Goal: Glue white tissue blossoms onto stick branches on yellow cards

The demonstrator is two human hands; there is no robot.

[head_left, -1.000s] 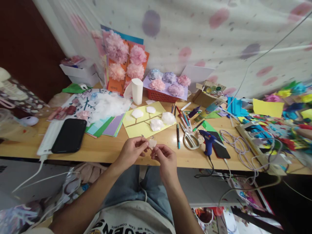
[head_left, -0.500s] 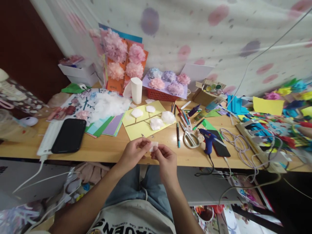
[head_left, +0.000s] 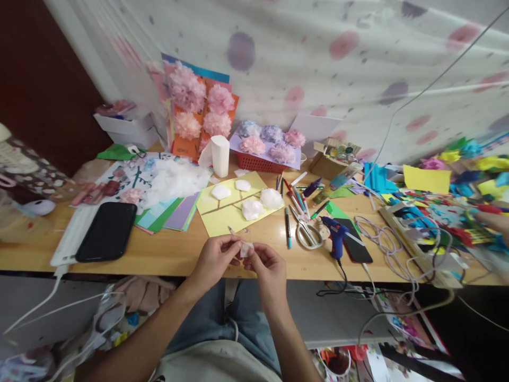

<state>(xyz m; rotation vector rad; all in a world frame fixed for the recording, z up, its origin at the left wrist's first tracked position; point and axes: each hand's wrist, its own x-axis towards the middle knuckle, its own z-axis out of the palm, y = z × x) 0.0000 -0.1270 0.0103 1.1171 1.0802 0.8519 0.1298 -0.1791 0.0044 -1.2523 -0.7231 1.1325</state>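
A small piece of thin white paper is pinched between my two hands, just over the table's front edge. My left hand grips its left side between thumb and fingertips. On its right side, my right hand holds it the same way. Beyond them lies a yellow sheet with brown branch lines. Two flat white paper shapes and two fluffy white puffs rest on the branches. A pointed slim tool lies by the sheet's near edge, its kind unclear.
To the right are scissors, a marker, a blue glue gun and tangled cables. A black phone, coloured paper and white fluff lie left. Another person's hand shows at far right.
The paper piece has turned and looks more crumpled between my fingers; both hands stay together. My view has shifted slightly. At far right, the other person's hand has come further into view.
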